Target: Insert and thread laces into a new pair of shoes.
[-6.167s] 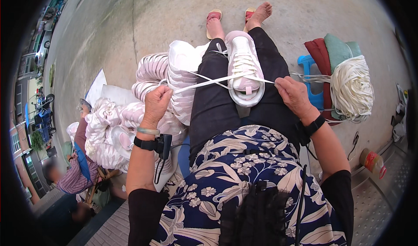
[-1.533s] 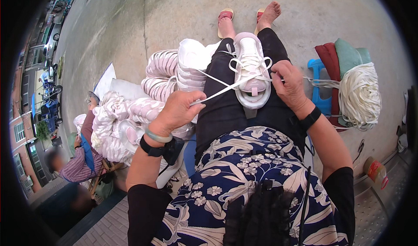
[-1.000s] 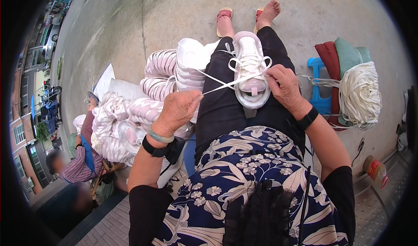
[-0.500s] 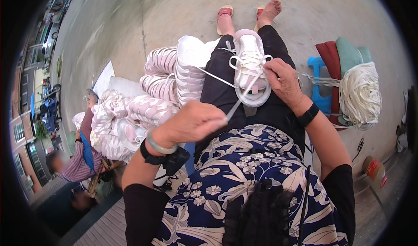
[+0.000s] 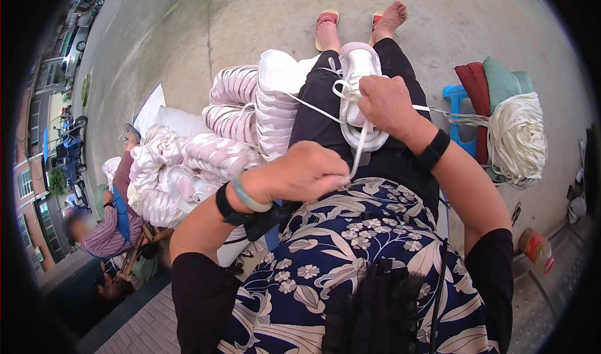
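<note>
A white and pale pink sneaker (image 5: 359,60) rests on my lap, its toe pointing away from me. White laces cross its front and a loop stands out at its left side. My left hand (image 5: 310,171) is closed on the end of a white shoelace (image 5: 359,152), which runs taut up to the shoe's opening. Over the right side of the sneaker lies my right hand (image 5: 387,102), its fingers curled at the laces; it hides part of the lacing, and what it pinches cannot be made out.
Stacked white and pink shoe uppers (image 5: 278,107) stand left of my legs, with more bundles (image 5: 181,179) behind. To my right a blue stool (image 5: 460,119) bears folded cloths (image 5: 501,82) and a hank of white laces (image 5: 518,138). A person (image 5: 116,222) sits at far left; a plastic jar (image 5: 536,249) stands at right.
My right hand has moved up and left over the shoe's lacing. My left hand has shifted slightly right, and the lace it holds hangs more steeply.
</note>
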The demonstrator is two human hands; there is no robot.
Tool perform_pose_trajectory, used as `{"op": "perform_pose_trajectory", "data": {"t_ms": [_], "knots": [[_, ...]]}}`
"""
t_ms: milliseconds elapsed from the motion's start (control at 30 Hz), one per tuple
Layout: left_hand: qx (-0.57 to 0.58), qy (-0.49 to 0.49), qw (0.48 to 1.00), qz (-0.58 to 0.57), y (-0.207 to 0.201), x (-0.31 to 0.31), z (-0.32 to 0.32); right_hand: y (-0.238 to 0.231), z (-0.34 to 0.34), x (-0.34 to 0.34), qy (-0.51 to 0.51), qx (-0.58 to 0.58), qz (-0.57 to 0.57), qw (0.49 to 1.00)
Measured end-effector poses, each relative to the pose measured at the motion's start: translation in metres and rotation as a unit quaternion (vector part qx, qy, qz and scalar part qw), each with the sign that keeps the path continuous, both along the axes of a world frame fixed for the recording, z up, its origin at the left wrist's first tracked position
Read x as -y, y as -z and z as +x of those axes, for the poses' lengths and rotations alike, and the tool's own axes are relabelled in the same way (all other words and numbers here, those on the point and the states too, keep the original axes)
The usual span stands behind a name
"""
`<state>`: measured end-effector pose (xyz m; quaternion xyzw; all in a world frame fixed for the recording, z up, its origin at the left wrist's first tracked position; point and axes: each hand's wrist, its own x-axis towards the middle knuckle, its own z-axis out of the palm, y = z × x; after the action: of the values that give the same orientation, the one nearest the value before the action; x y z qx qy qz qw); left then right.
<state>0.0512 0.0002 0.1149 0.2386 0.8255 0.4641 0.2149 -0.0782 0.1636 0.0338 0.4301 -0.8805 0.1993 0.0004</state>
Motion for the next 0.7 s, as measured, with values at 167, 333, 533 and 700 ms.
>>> {"op": "perform_pose_trajectory", "data": {"t_ms": [167, 333, 533, 700], "knots": [[-0.036, -0.128, 0.984, -0.116, -0.002, 0.035, 0.015, -0.018, -0.019, 0.001, 0.024, 0.298, -0.133, 0.945], [-0.175, -0.198, 0.927, -0.265, 0.016, 0.080, 0.022, -0.071, -0.034, -0.063, -0.005, 0.385, -0.181, 0.905], [-0.225, -0.252, 0.876, -0.344, 0.059, 0.134, 0.032, -0.064, -0.028, -0.158, 0.005, 0.208, -0.034, 0.978], [-0.120, -0.260, 0.823, -0.491, 0.078, 0.157, 0.043, -0.014, -0.007, -0.204, 0.035, 0.094, 0.032, 0.995]]}}
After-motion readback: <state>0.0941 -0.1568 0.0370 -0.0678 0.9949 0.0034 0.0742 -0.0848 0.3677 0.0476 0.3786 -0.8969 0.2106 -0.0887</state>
